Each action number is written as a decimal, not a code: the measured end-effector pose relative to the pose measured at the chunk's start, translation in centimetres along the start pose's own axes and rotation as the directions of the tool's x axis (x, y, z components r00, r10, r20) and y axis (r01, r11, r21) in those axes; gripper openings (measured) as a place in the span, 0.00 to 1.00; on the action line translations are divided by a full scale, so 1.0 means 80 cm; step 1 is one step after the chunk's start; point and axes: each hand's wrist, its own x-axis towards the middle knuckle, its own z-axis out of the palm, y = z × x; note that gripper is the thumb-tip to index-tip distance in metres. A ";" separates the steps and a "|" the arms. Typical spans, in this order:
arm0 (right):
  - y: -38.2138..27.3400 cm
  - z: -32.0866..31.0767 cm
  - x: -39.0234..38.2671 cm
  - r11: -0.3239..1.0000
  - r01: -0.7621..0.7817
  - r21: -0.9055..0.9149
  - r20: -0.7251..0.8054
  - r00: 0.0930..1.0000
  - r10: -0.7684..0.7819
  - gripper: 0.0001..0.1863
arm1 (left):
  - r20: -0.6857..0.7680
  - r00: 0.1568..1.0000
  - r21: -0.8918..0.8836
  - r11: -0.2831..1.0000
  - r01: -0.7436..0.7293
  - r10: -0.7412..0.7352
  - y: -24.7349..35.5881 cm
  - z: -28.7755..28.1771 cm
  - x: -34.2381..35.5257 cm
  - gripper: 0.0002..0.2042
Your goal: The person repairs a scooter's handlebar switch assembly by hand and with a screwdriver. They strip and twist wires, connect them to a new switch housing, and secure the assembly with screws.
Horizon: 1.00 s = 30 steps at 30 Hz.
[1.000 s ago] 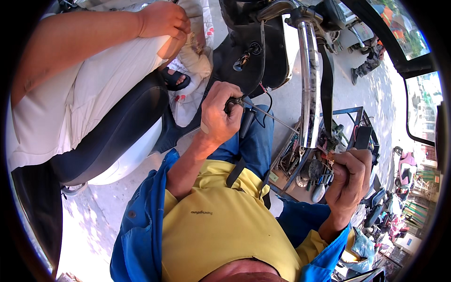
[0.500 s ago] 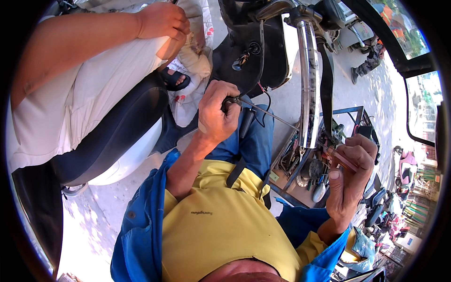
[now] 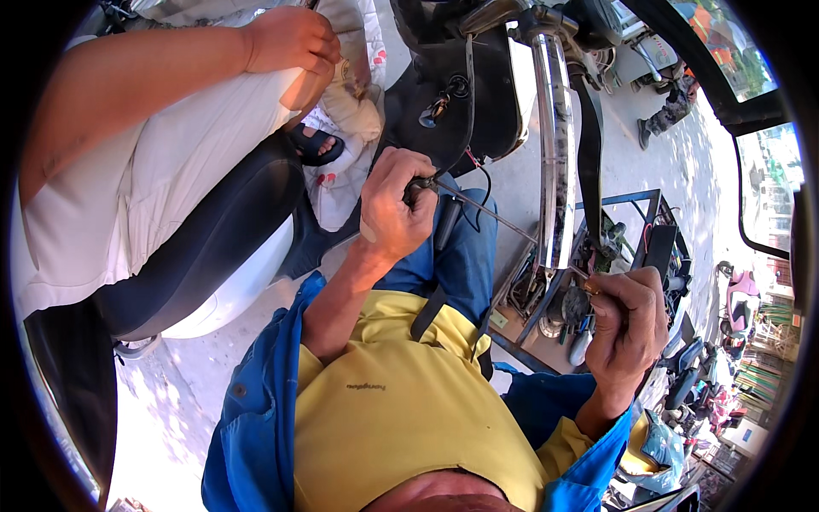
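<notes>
Between both hands (image 3: 394, 205) (image 3: 627, 320), a thin cable (image 3: 495, 224) crosses the chrome bar (image 3: 554, 145).

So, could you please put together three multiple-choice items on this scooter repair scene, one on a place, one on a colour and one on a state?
1. Where is the left hand?
A. On the toolbox
B. Just below the scooter's black front panel
C. Flat on the ground

2. What colour is the shirt under the open blue jacket?
A. Yellow
B. Red
C. White

3. How is the right hand?
A. Spread flat and empty
B. Out of sight
C. Closed on the end of a thin cable

Answers:
1. B, the fist sits at the panel's lower edge, by its dangling wires.
2. A, yellow cloth fills the chest area.
3. C, the fingers pinch near a small metal tip, and the cable runs from there to the left hand.
</notes>
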 end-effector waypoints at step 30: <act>-0.006 0.010 0.003 0.918 -0.170 0.359 -0.096 0.971 0.217 0.04 | -0.010 0.999 -0.004 0.999 -0.044 0.044 0.003 0.000 0.002 0.13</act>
